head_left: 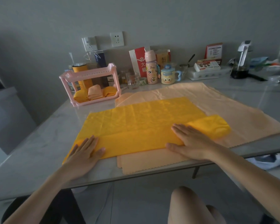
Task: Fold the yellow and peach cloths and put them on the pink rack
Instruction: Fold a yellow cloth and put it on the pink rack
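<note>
The left hand (84, 151) and the right hand (189, 141) are pressing flat, fingers straight, on the folded near edge of the bright yellow fabric cloth (136, 122), which is lying partly over a wide peach cloth (233, 113) on the grey marble table (39, 143), near the pink plastic two-tier rack (94, 71)

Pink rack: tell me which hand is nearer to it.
Left. The left hand lies flat on the yellow cloth at its near-left end, in front of the pink rack; the right hand presses it farther right.

yellow cloth (136, 123) flat atop peach cloth (225, 110)
</note>
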`<move>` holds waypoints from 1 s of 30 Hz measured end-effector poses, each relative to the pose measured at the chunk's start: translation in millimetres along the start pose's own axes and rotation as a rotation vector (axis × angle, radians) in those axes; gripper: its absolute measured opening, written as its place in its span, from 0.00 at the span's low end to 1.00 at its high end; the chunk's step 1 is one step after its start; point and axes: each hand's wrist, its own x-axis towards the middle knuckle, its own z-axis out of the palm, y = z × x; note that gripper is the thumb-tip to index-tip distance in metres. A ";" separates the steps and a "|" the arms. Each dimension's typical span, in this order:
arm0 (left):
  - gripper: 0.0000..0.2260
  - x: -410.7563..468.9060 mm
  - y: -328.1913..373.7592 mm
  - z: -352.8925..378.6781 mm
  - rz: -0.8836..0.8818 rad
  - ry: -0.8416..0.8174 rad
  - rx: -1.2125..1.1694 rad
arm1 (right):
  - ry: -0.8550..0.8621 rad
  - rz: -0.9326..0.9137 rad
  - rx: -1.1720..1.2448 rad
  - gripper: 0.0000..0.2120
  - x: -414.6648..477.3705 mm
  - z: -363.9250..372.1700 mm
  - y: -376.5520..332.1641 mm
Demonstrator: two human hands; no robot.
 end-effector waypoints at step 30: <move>0.20 -31.5 -62.0 -60.9 0.040 0.146 -0.545 | 0.326 0.032 0.460 0.26 -65.7 -49.1 84.0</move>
